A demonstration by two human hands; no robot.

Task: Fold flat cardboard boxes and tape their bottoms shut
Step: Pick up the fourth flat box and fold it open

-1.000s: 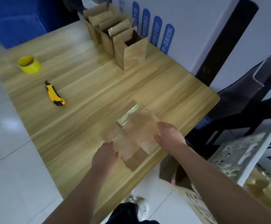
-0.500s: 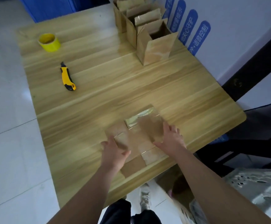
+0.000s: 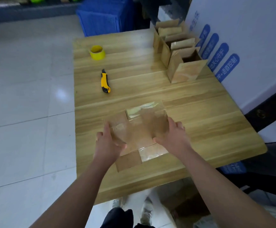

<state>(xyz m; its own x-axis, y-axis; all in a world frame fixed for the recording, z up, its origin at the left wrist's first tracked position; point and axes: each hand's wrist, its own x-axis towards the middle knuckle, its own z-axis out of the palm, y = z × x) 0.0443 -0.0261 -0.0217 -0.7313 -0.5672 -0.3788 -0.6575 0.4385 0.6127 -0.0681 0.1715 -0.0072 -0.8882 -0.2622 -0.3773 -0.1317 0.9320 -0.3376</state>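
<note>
Gripping hands: left hand [image 3: 107,142] and right hand [image 3: 171,134] are clamped on opposite edges of the flat box [image 3: 140,127] — set apart.
Box place: laid on the table [image 3: 199,112], by its near edge.
Table's far half: tape roll [image 3: 97,52], knife [image 3: 105,83], folded boxes [image 3: 183,69].

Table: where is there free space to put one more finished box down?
Free: the table between the utility knife and the standing boxes, and the right side from those boxes to the near corner. Crowded: the far right corner by the wall, and the near middle, where the left hand and right hand are on the flat box.
</note>
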